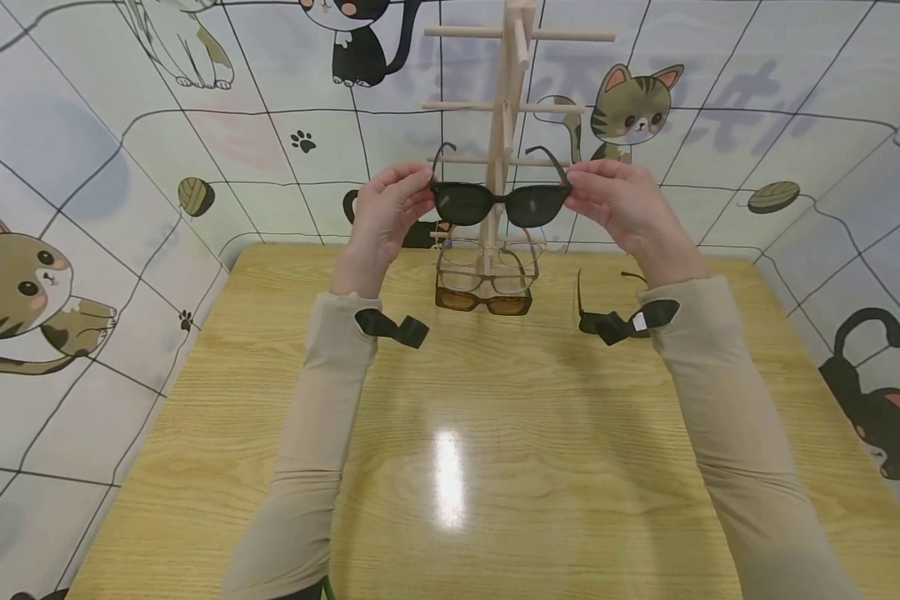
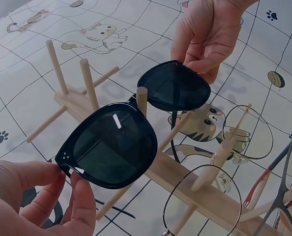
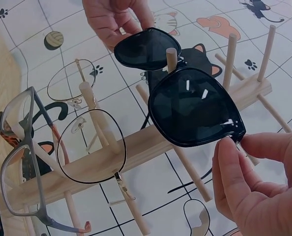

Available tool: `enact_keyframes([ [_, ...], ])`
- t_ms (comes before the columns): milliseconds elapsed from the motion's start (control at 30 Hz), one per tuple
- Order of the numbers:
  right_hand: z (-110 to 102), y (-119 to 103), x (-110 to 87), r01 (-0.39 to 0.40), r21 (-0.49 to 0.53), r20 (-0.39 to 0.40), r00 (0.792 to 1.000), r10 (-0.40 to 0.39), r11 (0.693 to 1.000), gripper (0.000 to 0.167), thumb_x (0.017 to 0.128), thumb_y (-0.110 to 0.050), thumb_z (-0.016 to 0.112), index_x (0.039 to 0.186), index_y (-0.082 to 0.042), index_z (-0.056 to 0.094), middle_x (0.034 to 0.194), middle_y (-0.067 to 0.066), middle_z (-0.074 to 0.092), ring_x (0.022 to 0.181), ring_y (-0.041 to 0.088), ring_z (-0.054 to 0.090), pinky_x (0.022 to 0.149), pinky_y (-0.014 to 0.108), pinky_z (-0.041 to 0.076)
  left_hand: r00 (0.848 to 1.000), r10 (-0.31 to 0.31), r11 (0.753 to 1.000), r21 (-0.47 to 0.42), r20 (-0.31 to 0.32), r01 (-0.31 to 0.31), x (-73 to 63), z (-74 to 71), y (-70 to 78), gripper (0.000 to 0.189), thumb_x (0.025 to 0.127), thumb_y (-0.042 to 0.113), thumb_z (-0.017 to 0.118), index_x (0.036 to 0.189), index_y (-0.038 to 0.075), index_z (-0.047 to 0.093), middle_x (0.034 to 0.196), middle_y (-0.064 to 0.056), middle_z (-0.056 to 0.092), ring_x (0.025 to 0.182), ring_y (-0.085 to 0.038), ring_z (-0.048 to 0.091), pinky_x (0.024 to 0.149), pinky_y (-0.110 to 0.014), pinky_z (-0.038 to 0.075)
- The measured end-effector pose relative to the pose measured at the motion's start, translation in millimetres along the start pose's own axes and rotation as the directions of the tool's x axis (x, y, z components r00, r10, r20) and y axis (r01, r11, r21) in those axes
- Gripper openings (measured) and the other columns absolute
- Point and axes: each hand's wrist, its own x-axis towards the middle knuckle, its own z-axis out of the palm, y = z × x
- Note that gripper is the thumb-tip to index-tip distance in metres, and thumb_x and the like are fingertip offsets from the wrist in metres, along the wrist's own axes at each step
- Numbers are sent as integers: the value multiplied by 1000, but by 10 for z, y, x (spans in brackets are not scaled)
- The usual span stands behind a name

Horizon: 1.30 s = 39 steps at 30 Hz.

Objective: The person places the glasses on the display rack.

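Black sunglasses [image 1: 461, 204] with dark lenses are held level between both hands, temples spread toward the wooden display stand [image 1: 497, 133]. My left hand [image 1: 392, 204] pinches the frame's left hinge corner between thumb and fingers. At the opposite hinge corner, my right hand [image 1: 621, 204] pinches the frame the same way. In the right wrist view a wooden peg [image 3: 171, 59] stands at the bridge, between the two lenses. Below the sunglasses hang thin round wire glasses [image 3: 92, 147], then grey-framed glasses [image 3: 35, 172] and brown tortoiseshell glasses [image 1: 483, 302], one under another on the stand.
Another dark pair of glasses [image 1: 589, 323] lies on the wooden table [image 1: 495, 400], partly hidden behind the right wrist strap. Bare pegs [image 1: 577, 35] stick out from the stand's upper part. A cat-patterned wall covering [image 1: 270, 150] rises close behind it.
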Motion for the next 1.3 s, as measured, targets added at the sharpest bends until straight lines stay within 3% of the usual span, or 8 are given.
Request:
enact_keyframes([
  [200, 4, 9, 9, -1, 13, 5, 1000, 1, 1000, 10, 82, -2, 70, 88, 1, 63, 83, 7, 57, 66, 16, 58, 66, 23, 56, 1000, -10, 1000, -11, 4, 10, 10, -13, -10, 12, 88, 0, 63, 78, 5, 67, 71, -6, 62, 60, -16, 58, 60, -22, 52],
  [433, -9, -8, -27, -18, 7, 11, 1000, 18, 1000, 12, 82, -3, 71, 91, 0, 64, 86, 7, 58, 69, 17, 60, 67, 23, 56, 1000, 1, 1000, 24, 12, -1, -2, -35, -7, 9, 88, 2, 63, 82, 5, 67, 73, -6, 62, 63, -16, 59, 62, -22, 52],
  [767, -141, 10, -160, 0, -95, 1, 1000, 0, 995, 17, 83, -8, 71, 97, -2, 63, 98, 8, 59, 87, 18, 61, 74, 21, 54, 994, 108, 981, 161, -3, -106, -113, -28, -53, 7, 89, 4, 63, 91, -2, 64, 77, -5, 62, 68, -15, 61, 71, -25, 53],
  [1067, -267, 62, -254, 20, -117, 33, 999, -16, 993, 16, 83, -6, 70, 97, -2, 63, 98, 8, 58, 87, 17, 61, 77, 21, 54, 981, 193, 952, 249, -31, -179, -225, -55, -118, 7, 89, 4, 63, 93, -2, 64, 82, -4, 60, 74, -15, 60, 78, -27, 52],
  [1300, -384, 122, -328, 28, -150, 46, 999, -22, 988, 12, 84, -6, 70, 95, -4, 65, 94, 6, 61, 88, 16, 62, 77, 21, 53, 971, 237, 925, 313, -26, -217, -330, -116, -243, 5, 90, 4, 61, 93, 0, 63, 80, -2, 60, 75, -16, 61, 76, -25, 52],
])
